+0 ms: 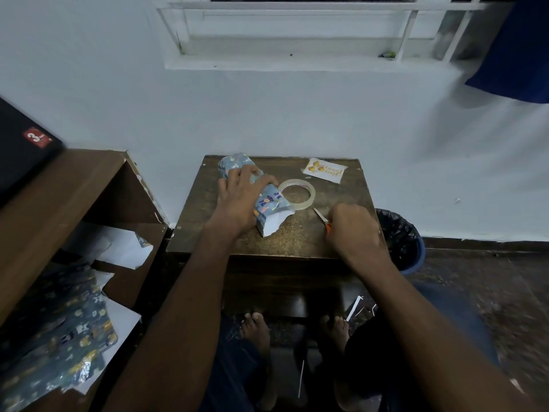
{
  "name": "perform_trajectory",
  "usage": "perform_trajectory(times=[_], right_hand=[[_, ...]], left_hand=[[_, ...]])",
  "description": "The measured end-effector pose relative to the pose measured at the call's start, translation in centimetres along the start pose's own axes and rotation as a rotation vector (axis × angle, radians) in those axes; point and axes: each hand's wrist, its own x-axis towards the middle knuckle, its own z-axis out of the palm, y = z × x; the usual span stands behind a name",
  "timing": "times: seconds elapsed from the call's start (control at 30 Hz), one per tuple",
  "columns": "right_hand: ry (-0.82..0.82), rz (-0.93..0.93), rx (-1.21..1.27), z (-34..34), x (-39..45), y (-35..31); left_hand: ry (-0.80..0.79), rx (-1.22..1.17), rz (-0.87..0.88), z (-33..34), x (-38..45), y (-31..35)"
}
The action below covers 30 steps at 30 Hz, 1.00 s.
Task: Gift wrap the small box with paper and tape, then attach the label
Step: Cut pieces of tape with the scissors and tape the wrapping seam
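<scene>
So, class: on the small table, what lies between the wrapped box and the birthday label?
The tape roll lies flat between the wrapped box and the label, touching the box's paper but apart from the label, as the head view shows.

Under my left hand (237, 200) the wrapping paper (269, 200) is light blue with small cartoon prints and a white underside, the scissors (322, 218) show orange handles, the label (324, 170) is white with yellow-orange motifs, and the table (297, 233) is speckled dark brown.
</scene>
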Motion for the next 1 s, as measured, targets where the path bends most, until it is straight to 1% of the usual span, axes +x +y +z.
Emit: perform_trajectory(times=[0.1, 0.17, 0.43, 0.53, 0.6, 0.67, 0.73, 0.77, 0.83, 0.87, 0.93, 1.0], right_hand=[[-0.067, -0.014, -0.103, -0.3, -0.3, -0.4], [-0.113, -0.012, -0.126, -0.3, -0.5, -0.5], [-0.139, -0.063, -0.136, -0.8, -1.6, -1.4], [-0.140, -0.067, -0.103, -0.7, -1.6, -1.3], [-0.154, -0.065, -0.034, -0.6, -1.3, -0.9], [-0.161, -0.046, 0.054, -0.5, -0.5, -0.2], [-0.240, -0.017, 0.203, -0.5, 0.7, 0.7], [-0.301, 0.009, 0.319, -0.4, 1.2, 1.2], [-0.412, 0.100, 0.691, -0.7, 1.5, 1.4], [-0.435, 0.153, 0.911, -1.0, 1.4, 1.3], [-0.412, 0.213, 1.267, -1.6, 1.1, 0.8], [-0.373, 0.253, 1.478, -1.6, 1.1, 0.2]], left_hand=[[0.079, -0.044, -0.035, -0.5, -0.4, -0.2], [0.121, -0.089, -0.049, -0.5, -0.8, -0.3], [0.133, -0.113, -0.092, -0.2, -1.3, 0.3], [0.166, -0.103, -0.103, -0.2, -1.6, 0.9], [0.180, -0.123, -0.102, -0.4, -1.7, 0.8], [0.151, -0.147, -0.093, -0.9, -1.6, 0.6], [0.127, -0.158, -0.080, -1.4, -1.6, 0.3], [0.124, -0.156, -0.076, -1.6, -1.6, 0.2], [0.112, -0.143, -0.081, -1.8, -1.6, 0.2], [0.119, -0.148, -0.094, -1.9, -1.6, 0.4], [0.165, -0.180, -0.137, -1.8, -1.5, 0.6], [0.176, -0.188, -0.160, -1.9, -1.5, 1.0]])
